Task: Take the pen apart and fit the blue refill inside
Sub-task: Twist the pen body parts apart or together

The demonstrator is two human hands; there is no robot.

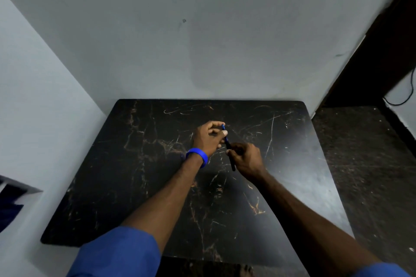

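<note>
Above the table: left hand pinches the pen at its blue end, right hand grips the dark barrel. Judged: disassembly step; next, twist and pull apart.

A scratched black marble-patterned table against a grey wall.

Left hand and right hand pinch (arms outstretched).
</note>
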